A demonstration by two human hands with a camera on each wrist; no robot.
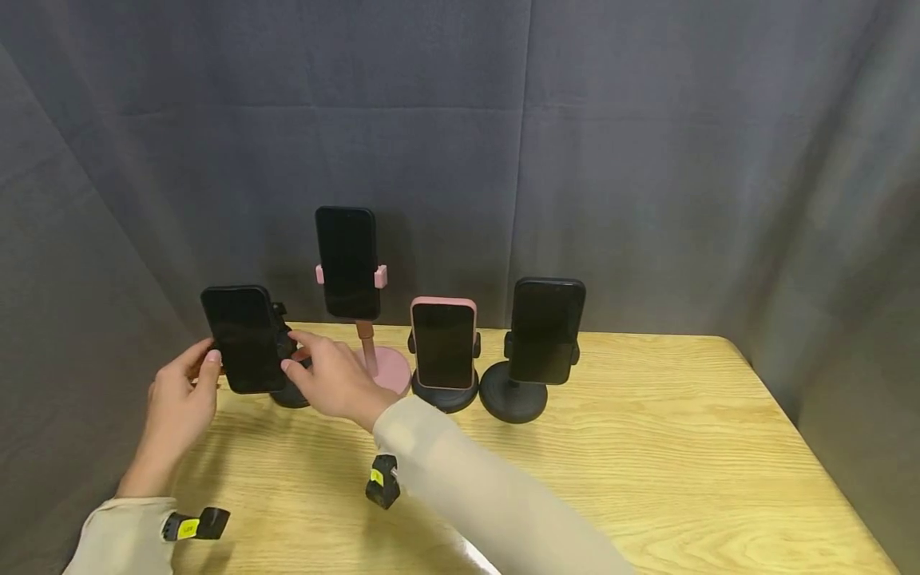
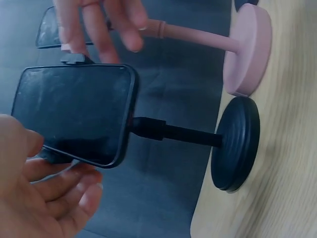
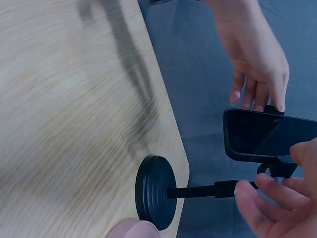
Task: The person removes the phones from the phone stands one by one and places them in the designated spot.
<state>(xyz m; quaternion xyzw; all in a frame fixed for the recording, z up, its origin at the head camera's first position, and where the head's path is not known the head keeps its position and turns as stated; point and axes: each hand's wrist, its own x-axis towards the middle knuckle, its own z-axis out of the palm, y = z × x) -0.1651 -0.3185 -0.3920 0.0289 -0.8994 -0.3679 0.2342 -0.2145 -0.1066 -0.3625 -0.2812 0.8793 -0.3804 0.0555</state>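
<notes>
On the far left of the table, a black phone (image 1: 247,339) is clamped in a black phone stand (image 2: 235,144) with a round base. My left hand (image 1: 180,399) holds the clamp at the phone's left edge, thumb toward the front and fingers curled behind. In the right wrist view the left hand's fingertips meet that clamp's end. My right hand (image 1: 334,375) is at the opposite edge, thumb and fingers spread around the clamp's other side. Whether its fingertips touch the clamp is hard to tell. The phone screen is dark.
A pink stand (image 1: 394,371) beside the right hand bears another black phone (image 1: 348,263). Farther right stand a pink-edged phone (image 1: 444,345) and a black phone (image 1: 548,331), each on a black round-based stand. Grey curtains (image 1: 647,160) hang around the wooden table (image 1: 683,447).
</notes>
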